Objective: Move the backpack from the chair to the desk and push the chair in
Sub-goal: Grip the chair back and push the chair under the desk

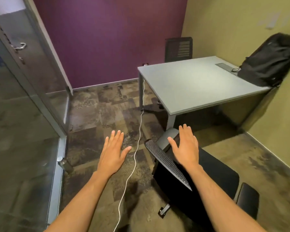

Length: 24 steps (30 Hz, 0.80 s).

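The black backpack [269,61] lies on the far right corner of the grey desk [191,84], leaning against the yellow wall. A black office chair [214,178] stands in front of me, away from the desk, its mesh backrest edge [166,161] towards me and its seat bare. My right hand [185,146] hovers flat and open over the chair's seat and backrest, holding nothing. Left of the chair, my left hand [113,149] is spread open over the floor.
A white cable [137,144] runs from the desk's left leg across the patterned carpet between my hands. A second dark chair [178,49] stands behind the desk by the purple wall. A glass door [23,81] with a metal handle stands at the left.
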Each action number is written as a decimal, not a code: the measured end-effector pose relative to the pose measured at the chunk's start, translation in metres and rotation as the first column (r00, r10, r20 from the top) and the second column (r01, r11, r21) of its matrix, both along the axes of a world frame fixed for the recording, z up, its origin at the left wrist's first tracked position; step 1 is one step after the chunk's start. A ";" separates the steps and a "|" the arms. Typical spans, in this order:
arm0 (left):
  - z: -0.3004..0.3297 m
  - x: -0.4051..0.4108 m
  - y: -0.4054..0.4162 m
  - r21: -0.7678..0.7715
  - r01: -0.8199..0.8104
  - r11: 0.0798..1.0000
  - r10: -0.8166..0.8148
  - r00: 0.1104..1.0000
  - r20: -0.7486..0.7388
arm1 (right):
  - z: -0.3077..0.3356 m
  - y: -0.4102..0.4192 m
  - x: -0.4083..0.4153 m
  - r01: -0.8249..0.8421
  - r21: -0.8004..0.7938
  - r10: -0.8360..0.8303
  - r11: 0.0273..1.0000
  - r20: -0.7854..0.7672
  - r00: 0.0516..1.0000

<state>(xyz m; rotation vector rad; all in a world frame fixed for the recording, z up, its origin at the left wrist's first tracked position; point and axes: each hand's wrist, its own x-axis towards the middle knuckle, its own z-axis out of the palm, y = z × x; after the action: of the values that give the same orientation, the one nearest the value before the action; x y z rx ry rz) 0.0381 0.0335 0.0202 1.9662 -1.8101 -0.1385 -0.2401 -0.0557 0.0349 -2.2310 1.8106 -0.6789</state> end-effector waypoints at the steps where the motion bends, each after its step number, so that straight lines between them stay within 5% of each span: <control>1: 0.000 -0.006 -0.009 0.006 0.045 0.999 -0.045 0.999 -0.012 | 0.000 0.002 -0.009 0.042 0.000 -0.042 0.999 -0.005 0.999; 12: 0.001 -0.056 -0.076 0.008 0.442 0.897 -0.441 0.896 -0.055 | -0.003 0.060 -0.081 0.465 0.020 -0.465 0.885 -0.008 0.885; 24: -0.017 -0.094 -0.088 0.069 0.663 0.745 -0.659 0.748 -0.074 | -0.027 0.138 -0.107 0.665 0.198 -0.654 0.720 -0.126 0.746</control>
<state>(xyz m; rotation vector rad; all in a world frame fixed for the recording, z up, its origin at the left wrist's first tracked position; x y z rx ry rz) -0.0563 -0.0548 0.0030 1.2547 -2.4313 -0.4929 -0.3470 0.0821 0.0077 -1.4214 2.5810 -0.4710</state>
